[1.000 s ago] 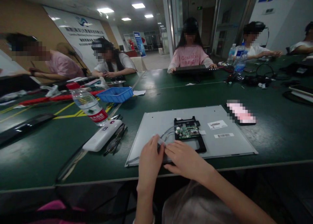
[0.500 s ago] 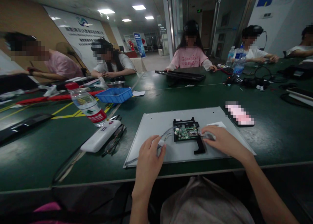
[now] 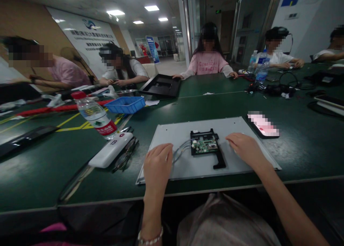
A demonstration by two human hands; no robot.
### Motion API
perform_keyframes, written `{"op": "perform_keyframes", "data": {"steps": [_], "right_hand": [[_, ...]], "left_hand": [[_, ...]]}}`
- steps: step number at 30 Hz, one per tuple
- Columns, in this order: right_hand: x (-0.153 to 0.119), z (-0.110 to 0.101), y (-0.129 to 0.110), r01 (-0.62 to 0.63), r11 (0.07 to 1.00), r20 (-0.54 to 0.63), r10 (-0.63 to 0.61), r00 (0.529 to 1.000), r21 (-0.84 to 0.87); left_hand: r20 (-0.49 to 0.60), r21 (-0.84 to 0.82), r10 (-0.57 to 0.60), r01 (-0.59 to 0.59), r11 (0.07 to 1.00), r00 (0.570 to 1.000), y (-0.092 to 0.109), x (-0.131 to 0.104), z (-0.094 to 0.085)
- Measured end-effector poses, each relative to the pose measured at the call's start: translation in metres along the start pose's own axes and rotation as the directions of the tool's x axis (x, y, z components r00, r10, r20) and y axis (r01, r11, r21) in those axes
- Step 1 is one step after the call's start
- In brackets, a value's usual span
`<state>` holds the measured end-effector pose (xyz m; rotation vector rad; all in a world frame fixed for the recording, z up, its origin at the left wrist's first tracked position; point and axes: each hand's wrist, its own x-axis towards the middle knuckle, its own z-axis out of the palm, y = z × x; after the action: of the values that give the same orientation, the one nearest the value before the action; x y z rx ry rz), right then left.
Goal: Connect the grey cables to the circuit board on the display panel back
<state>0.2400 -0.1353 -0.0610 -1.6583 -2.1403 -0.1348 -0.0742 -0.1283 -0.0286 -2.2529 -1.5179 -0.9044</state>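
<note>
A light grey flat panel (image 3: 185,131) lies on the table in front of me. On its middle sits a green circuit board (image 3: 205,145) in a black plastic frame (image 3: 220,160), with an arm of the frame pointing down. Thin grey cables (image 3: 182,147) run from the board's left side towards my left hand (image 3: 158,165). That hand is over the panel's left part, fingers bent together; what they hold, if anything, is hidden. My right hand (image 3: 245,148) is over the right part, apart from the board, fingertips closed together with their contents hidden.
Left of the panel are a white power bank (image 3: 111,151), glasses (image 3: 126,154), a water bottle (image 3: 96,117) and a blue tray (image 3: 126,104). A phone (image 3: 263,124) lies at the right. Across the table, a person's hand touches a black panel-like cover (image 3: 161,85).
My right hand has drawn slightly right from the board. My left hand has moved left, away from the white cable piece. Across the table, the person's black cover has shifted left and tilted.
</note>
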Motion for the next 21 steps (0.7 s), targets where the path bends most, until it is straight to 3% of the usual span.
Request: {"op": "perform_keyframes", "data": {"steps": [3,8,13,21], "right_hand": [[-0.004,0.001,0.010,-0.069,0.996,-0.063,0.066,0.996,-0.058],[-0.010,0.008,0.019,-0.121,0.992,-0.017,0.121,0.993,-0.039],[-0.013,0.014,0.022,-0.188,0.981,-0.044,0.190,0.981,0.038],[-0.014,0.017,0.025,-0.195,0.966,-0.059,0.208,0.976,0.167]], "left_hand": [[0.031,-0.017,-0.031,0.032,0.999,0.999,-0.009,0.003,0.008],[0.149,0.001,-0.136,0.137,0.991,0.980,-0.020,0.000,0.019],[0.128,-0.046,-0.141,0.148,0.988,0.982,-0.020,-0.004,0.020],[0.087,-0.023,-0.159,0.161,0.987,0.984,-0.019,-0.005,0.019]]}}
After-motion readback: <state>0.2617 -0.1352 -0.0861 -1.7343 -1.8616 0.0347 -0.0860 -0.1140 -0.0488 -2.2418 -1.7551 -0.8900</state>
